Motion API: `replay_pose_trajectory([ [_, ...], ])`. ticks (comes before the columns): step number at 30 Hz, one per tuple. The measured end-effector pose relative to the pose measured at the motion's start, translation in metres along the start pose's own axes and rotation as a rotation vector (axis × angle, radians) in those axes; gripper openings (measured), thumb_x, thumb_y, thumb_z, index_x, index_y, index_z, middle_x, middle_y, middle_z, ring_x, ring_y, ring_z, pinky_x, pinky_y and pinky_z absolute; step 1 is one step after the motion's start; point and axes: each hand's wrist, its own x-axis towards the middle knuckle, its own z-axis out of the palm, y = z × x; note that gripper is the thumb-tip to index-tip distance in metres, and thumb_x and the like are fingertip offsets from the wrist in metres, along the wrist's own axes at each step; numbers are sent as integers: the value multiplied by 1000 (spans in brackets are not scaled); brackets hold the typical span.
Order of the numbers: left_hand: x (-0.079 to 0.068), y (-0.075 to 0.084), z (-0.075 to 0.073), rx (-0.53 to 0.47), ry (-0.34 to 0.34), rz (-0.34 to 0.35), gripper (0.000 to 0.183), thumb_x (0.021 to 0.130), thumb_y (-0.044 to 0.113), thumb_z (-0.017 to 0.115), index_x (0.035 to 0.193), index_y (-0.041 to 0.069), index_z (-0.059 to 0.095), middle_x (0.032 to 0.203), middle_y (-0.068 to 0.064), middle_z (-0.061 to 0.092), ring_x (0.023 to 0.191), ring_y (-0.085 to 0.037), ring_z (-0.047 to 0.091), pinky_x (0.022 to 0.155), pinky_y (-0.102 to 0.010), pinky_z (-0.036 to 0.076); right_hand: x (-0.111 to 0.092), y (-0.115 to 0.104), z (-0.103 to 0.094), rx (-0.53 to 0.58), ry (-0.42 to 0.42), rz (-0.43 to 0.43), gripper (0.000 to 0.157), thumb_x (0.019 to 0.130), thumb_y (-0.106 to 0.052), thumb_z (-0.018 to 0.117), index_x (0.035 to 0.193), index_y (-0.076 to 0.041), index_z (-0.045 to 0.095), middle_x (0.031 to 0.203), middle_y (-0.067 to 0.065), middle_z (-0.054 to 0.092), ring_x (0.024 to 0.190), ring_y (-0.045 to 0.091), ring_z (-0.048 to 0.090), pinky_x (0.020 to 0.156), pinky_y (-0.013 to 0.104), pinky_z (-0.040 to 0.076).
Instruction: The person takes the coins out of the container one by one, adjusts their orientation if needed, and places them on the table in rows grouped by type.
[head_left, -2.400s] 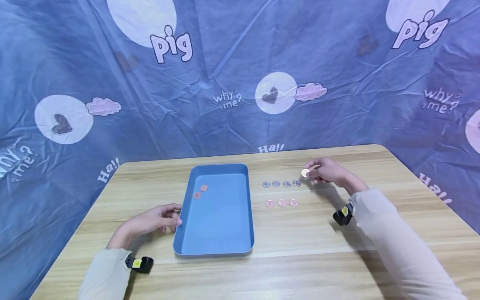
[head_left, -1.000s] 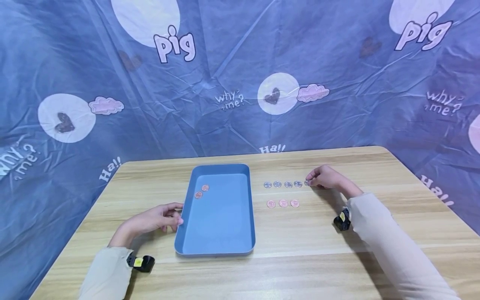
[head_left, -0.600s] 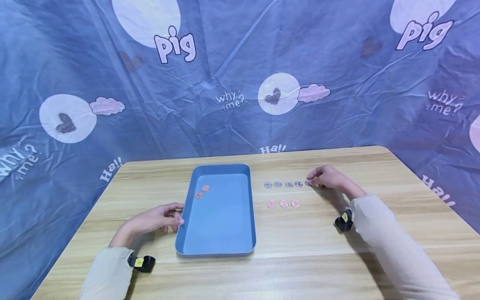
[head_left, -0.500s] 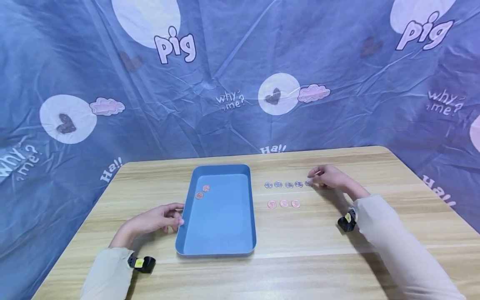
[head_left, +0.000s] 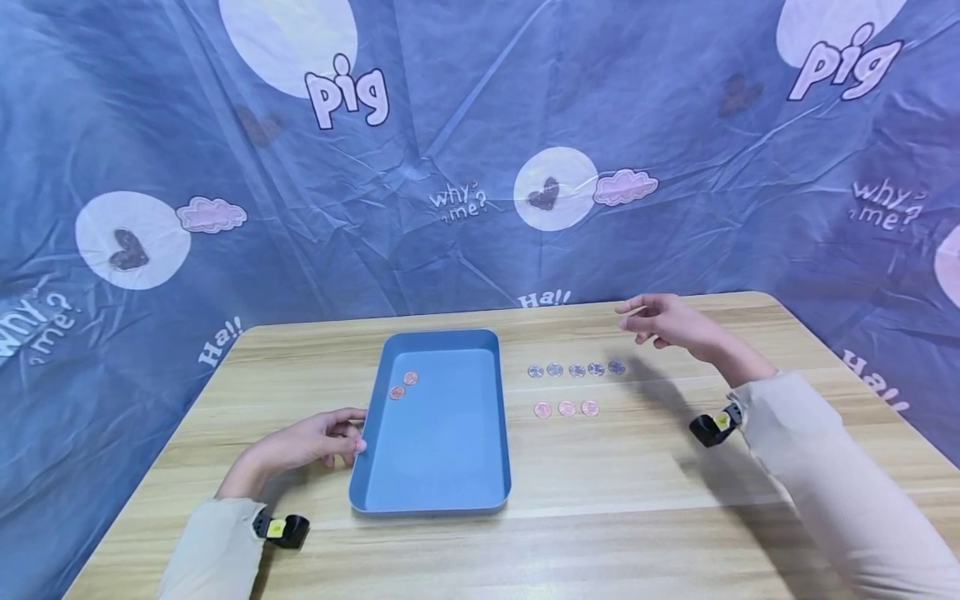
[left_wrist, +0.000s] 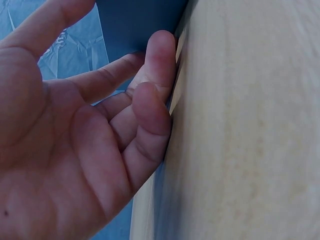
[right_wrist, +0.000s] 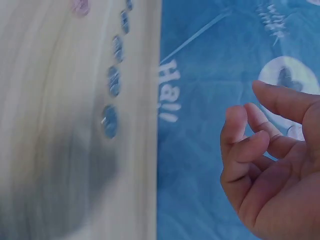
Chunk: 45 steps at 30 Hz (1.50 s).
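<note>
My left hand (head_left: 318, 437) rests at the left wall of a blue rectangular tray (head_left: 431, 507), thumb and fingertips touching its outside. In the left wrist view, the lower fingers (left_wrist: 152, 107) bend loosely beside the dark tray wall (left_wrist: 135, 30). Two copper-coloured coins (head_left: 397, 392) lie inside the tray near its upper left. My right hand (head_left: 671, 321) hovers above the table behind the right end of a row of several silver coins (head_left: 577, 371), fingers loosely bent and holding nothing. In the right wrist view, the nearest silver coin (right_wrist: 110, 121) lies apart from the fingers.
Three copper-coloured coins (head_left: 567, 408) lie in a row in front of the silver ones. The wooden table (head_left: 637, 533) ends at a back edge close behind my right hand. A blue printed cloth (head_left: 450, 250) hangs behind it.
My right hand has set a silver coin at the row's right end, let go of it and lifted up and back. The left hand and tray stay put.
</note>
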Motion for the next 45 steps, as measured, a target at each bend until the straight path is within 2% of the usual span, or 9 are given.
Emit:
replay_pose_trajectory([
  [4,0,0,0,5,1,0,74,92,21,61,146,-12,23,98,-6,58,84,-16,59,69,-26,48,0,-19,8,-12,8,46,52,95,-25,60,137,1,44,88,-5,60,76,8,57,63,24,46],
  [16,2,3,1,7,2,-8,74,93,22,61,147,-10,23,100,-7,59,87,-18,60,70,-28,48,4,-62,23,-10,-32,-19,44,95,-21,59,132,-1,48,84,-5,58,75,12,58,62,25,44],
  [22,2,1,0,20,1,0,74,93,22,62,147,-11,23,100,-7,59,87,-18,60,70,-27,48,7,-85,39,10,-80,-55,42,94,-19,60,131,-3,50,88,-2,59,77,16,59,62,24,44],
  [29,2,0,1,14,1,-1,74,93,23,62,146,-11,23,101,-7,59,87,-18,60,71,-28,49,19,-101,71,61,-132,-102,39,94,-18,60,130,-5,52,94,0,62,76,16,58,63,24,45],
  [37,1,0,1,21,5,1,73,93,22,62,146,-13,23,99,-6,59,85,-17,60,69,-26,48,33,-109,119,176,-203,-118,36,94,-17,60,128,-7,55,90,0,63,74,18,61,59,24,44],
  [45,1,0,1,27,3,6,74,93,20,61,146,-14,21,98,-6,58,84,-16,60,69,-26,48,49,-123,162,305,-218,-112,32,95,-19,60,125,-8,58,96,4,65,69,14,61,58,24,43],
])
